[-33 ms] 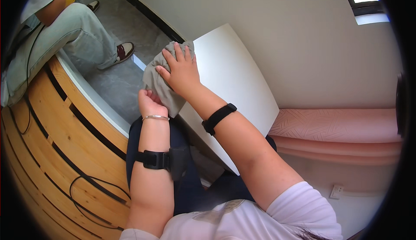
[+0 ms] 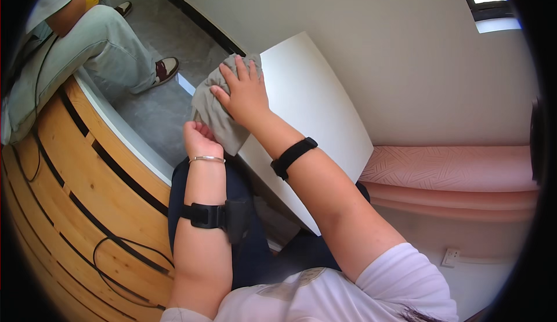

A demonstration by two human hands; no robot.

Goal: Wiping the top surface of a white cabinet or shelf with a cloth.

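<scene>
the cloth (image 2: 212,110) looks matt and wrinkled, the tabletop (image 2: 313,107) smooth, the slats (image 2: 87,171) wooden.

From the head, the camera is looking down the arms (image 2: 204,258) onto the table (image 2: 316,113), close by. Its fisheye is bending the bench (image 2: 104,180).

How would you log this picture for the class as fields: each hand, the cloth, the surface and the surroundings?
Right hand: fingers spread, on top of the cloth
Left hand: fingers curled, beside the cloth's lower edge; grip unclear
Cloth: grey, crumpled, at the left edge of the tabletop
Surface: white tabletop
Left: slatted wooden bench
Right: pink fabric
Nearby: another person in pale trousers
</scene>
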